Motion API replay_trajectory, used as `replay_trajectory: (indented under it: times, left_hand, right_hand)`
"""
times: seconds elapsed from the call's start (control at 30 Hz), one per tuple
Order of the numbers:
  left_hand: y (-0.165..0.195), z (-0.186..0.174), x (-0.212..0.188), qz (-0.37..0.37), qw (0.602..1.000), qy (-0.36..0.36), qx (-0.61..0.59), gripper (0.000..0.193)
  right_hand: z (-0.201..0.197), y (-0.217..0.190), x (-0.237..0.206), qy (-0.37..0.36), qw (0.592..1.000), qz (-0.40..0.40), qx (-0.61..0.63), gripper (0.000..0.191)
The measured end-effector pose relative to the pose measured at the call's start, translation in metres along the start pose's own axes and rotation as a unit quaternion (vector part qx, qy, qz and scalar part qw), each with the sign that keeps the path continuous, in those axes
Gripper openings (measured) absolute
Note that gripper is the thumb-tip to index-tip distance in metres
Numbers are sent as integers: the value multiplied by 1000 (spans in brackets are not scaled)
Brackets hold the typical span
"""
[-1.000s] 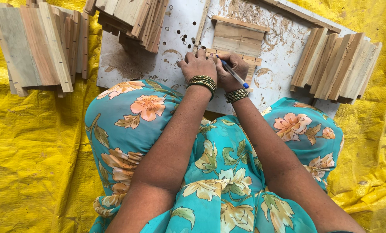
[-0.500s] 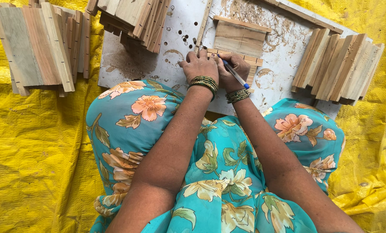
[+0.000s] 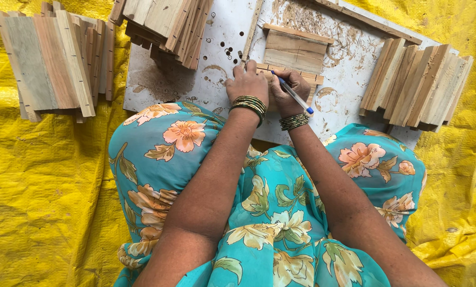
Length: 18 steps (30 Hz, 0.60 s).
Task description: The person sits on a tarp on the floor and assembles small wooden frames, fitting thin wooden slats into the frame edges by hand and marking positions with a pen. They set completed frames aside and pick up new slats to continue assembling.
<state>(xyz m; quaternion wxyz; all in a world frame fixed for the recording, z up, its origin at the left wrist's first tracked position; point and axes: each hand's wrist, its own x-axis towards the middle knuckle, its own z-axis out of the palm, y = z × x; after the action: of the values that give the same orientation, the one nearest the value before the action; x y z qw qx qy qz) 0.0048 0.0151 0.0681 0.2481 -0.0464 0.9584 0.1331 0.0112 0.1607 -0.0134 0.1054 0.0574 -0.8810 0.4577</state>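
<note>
Board lies flat on the tarp, in front of the person's knees. Centre of board: small group of wood slats, with a thin strip along its left. Both hands sit side by side at the near edge of that group: left hand pressing down, right hand holding a pen over the nearest slat. Slat stack at the board's far left, another stack on its right edge. Third stack off the board, on the tarp further left.
</note>
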Motion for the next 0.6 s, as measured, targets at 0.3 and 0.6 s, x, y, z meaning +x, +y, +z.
replay_trajectory:
  times: [0.3,0.6]
  left_hand:
    - [-5,21,28,20,985,153,-76,25]
    - [-5,38,40,34,981,188,-23,12]
  right_hand:
    - [0,-2,3,-7,999,28,44,11]
    - [-20,-23,14,52,994,-85,-44,11]
